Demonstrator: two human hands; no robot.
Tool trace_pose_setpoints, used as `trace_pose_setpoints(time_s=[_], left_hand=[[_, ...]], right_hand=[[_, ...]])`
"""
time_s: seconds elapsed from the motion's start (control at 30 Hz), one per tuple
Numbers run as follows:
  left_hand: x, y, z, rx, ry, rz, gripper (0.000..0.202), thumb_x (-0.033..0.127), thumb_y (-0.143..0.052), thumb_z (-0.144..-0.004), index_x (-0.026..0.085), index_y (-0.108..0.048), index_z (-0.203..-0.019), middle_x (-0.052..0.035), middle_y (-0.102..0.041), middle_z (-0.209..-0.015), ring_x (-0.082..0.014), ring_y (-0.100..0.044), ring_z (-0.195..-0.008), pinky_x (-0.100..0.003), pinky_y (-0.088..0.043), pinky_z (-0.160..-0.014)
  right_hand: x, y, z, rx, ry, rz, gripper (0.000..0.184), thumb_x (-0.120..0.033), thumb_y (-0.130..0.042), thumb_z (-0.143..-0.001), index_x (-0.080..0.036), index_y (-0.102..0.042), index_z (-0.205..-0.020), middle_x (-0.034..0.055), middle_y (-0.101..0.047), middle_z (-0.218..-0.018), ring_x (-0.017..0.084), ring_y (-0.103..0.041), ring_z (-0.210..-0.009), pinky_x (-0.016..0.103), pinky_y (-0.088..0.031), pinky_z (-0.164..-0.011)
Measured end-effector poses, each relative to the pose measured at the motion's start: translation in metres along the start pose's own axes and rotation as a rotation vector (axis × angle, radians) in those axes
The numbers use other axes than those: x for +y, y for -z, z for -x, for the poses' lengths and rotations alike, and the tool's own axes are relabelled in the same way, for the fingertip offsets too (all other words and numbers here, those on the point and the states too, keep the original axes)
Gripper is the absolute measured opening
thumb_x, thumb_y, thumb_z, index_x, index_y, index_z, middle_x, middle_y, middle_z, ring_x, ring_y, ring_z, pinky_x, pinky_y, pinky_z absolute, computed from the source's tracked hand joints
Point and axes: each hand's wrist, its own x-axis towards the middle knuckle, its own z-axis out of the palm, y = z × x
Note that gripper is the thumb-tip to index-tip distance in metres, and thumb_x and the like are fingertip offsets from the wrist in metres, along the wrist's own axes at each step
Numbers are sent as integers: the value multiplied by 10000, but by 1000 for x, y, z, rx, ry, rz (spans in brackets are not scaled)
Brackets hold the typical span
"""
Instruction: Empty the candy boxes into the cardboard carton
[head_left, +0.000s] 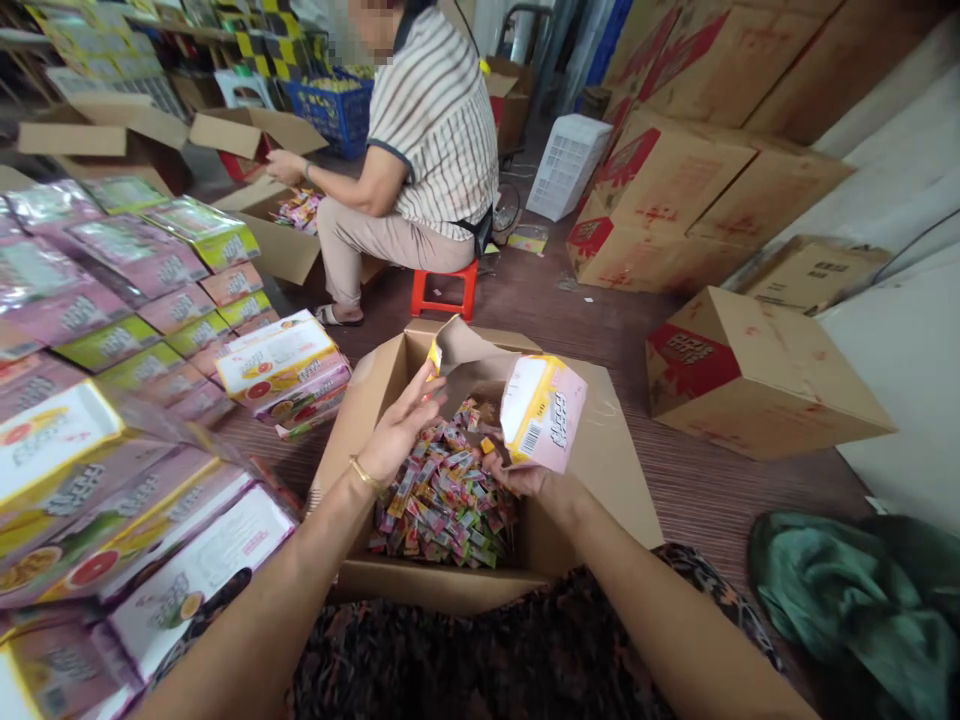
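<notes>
A small pink, white and yellow carton (pixel 551 415) is held up over a large cardboard box (pixel 611 450), its grey inside partly showing. My right hand (pixel 517 475) grips the carton from below at its right end, and a small yellow piece shows by the fingertips. At the other end, my left hand (pixel 409 420) has its fingers closed at the carton's yellow-edged flap (pixel 435 358). Below both hands lies a heap of small colourful wrapped sachets (pixel 450 500) inside the large box. Part of the carton's underside is hidden from me.
Printed cartons (pixel 281 365) are stacked to my left. Ahead, a co-worker (pixel 431 130) sits on a red stool (pixel 444 292) beside another open box (pixel 277 245). Closed cardboard boxes (pixel 765 370) stand on the right, with green cloth (pixel 847 600) nearer me.
</notes>
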Motion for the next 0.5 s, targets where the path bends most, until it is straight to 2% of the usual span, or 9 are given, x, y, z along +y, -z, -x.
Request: trace_pose_setpoints(time_s=[0.07,0.13,0.23,0.3,0.4,0.43,0.5], left_hand=[[-1,0,1,-18,-159,-191,815,428,-619,-842,247,-271,-1556,-131,-446,-1519,-321,-462,-1358,-470,-433,-1089],[0,2,3,-30,-292,-402,714,393,-564,-888,239,-320,-1541,-115,-425,-1537,-314,-403,-1408,-491,-348,-1166],[5,5,7,-61,-442,-653,551,312,-460,-944,246,-426,-1490,-80,-449,-1525,-261,-369,-1436,-464,-270,-1224],[11,7,11,-64,-533,-743,509,248,-419,-954,241,-468,-1461,-79,-508,-1475,-221,-425,-1397,-430,-311,-1213],[23,3,17,-14,-658,-851,463,183,-405,-946,191,-547,-1387,-105,-614,-1338,-188,-562,-1247,-380,-447,-1113],[27,-1,21,2,-697,-890,438,174,-417,-934,171,-592,-1336,-110,-650,-1272,-191,-598,-1186,-376,-485,-1066],[32,-14,29,5,-748,-945,378,181,-468,-893,154,-680,-1204,-114,-694,-1165,-222,-623,-1116,-405,-521,-1005]], right_hand=[[6,-5,2,-32,-162,-125,189,-203,-393,-895,-158,-563,-828,109,-627,-870,120,-507,-613,187,-464,-505],[12,-9,3,-110,-232,-137,151,-185,-411,-893,-152,-558,-887,98,-620,-882,102,-472,-591,160,-436,-478],[19,-12,4,-215,-292,-76,82,-185,-465,-872,-154,-535,-904,91,-625,-878,75,-433,-559,117,-373,-441],[22,-15,5,-282,-322,-5,107,-199,-476,-866,-154,-540,-938,94,-640,-880,64,-406,-525,103,-323,-412],[26,-26,12,-350,-359,147,208,-232,-435,-901,-133,-567,-1028,110,-658,-873,57,-364,-473,109,-244,-372],[27,-29,16,-332,-333,215,237,-243,-412,-919,-128,-575,-1049,107,-659,-859,59,-348,-452,122,-216,-357],[30,-33,22,-220,-178,349,264,-284,-401,-956,-133,-589,-1064,83,-652,-838,70,-356,-439,152,-222,-348]])
